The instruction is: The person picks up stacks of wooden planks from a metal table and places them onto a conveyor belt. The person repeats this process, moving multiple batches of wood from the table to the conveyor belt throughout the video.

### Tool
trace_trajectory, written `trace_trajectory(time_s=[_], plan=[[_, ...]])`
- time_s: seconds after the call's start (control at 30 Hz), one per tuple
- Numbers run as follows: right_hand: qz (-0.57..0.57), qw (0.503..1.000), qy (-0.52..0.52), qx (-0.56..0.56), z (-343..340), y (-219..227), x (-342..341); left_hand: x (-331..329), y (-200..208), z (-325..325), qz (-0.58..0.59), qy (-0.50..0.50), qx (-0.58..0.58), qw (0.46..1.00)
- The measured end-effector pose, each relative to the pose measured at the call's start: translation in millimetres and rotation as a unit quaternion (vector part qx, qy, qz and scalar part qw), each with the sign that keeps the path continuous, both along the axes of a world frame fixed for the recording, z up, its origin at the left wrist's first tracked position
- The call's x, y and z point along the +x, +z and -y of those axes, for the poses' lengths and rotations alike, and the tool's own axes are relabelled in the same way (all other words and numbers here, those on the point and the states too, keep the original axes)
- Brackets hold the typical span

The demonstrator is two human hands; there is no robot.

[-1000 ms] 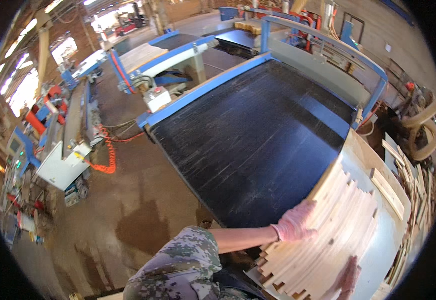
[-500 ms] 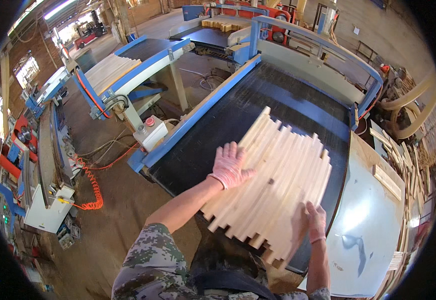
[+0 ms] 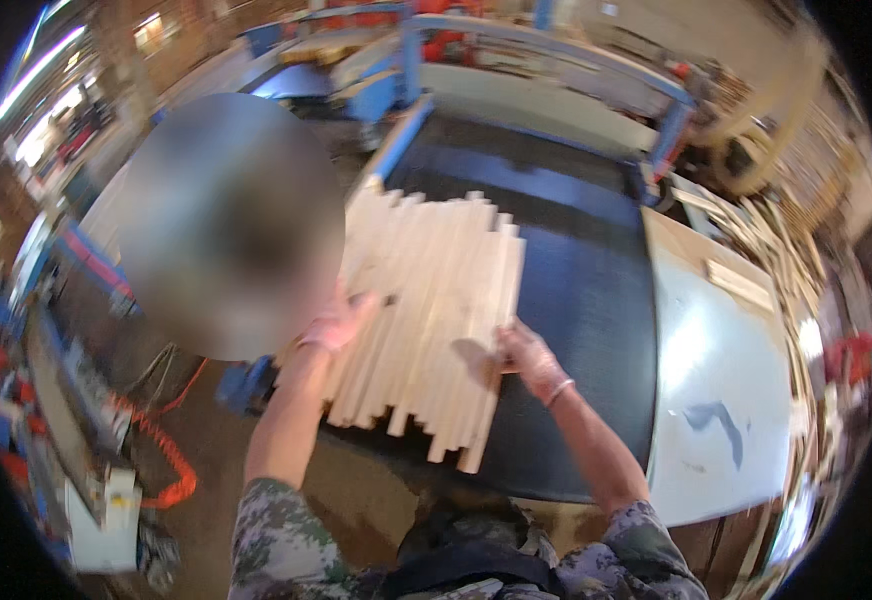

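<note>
A sheet of pale wooden strips point(image 3: 426, 300) lies side by side on the black conveyor belt point(image 3: 586, 300), the ends uneven at both top and bottom. My left hand point(image 3: 332, 322), in a thin pinkish glove, rests on the left part of the strips with its thumb spread out. A round blurred patch covers part of its fingers. At the right edge my right hand point(image 3: 528, 358), gloved too, has its fingers closed against the outermost strip. A few lower strip ends stick out toward me past the others.
Right of the belt stands a glossy pale panel point(image 3: 711, 400) with a short wood piece point(image 3: 739, 284) on it. Piled wooden slats point(image 3: 781, 240) lie beyond. A blue frame point(image 3: 556, 38) spans the belt's far end. An orange coiled hose point(image 3: 171, 465) hangs at the left.
The strips have shifted left on the belt and turned straighter to me, both hands moving along with them. My view has swung rightward, and a blurred patch now covers the left side.
</note>
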State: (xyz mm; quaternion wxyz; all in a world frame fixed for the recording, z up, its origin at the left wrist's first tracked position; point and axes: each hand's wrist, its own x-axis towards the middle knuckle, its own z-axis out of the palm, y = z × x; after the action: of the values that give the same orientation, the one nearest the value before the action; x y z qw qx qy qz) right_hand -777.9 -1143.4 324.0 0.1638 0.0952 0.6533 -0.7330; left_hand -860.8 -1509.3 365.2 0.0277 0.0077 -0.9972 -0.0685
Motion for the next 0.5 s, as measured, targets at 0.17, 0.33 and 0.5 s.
trace_trajectory(time_s=[0.17,0.33,0.5], plan=[[-0.076,0.997,0.035,-0.004,-4.7,-24.6,66.6,1.5,0.3,-10.9,0.01,0.02,-0.048,0.999],[-0.041,0.978,0.158,-0.128,-25.5,-48.3,191.0,-10.0,-37.8,-4.7,0.02,0.034,-0.091,0.995],[0.042,0.982,0.183,-0.007,-84.5,-132.0,334.1,-20.3,-92.5,-83.7,-0.104,-0.144,0.211,0.961]])
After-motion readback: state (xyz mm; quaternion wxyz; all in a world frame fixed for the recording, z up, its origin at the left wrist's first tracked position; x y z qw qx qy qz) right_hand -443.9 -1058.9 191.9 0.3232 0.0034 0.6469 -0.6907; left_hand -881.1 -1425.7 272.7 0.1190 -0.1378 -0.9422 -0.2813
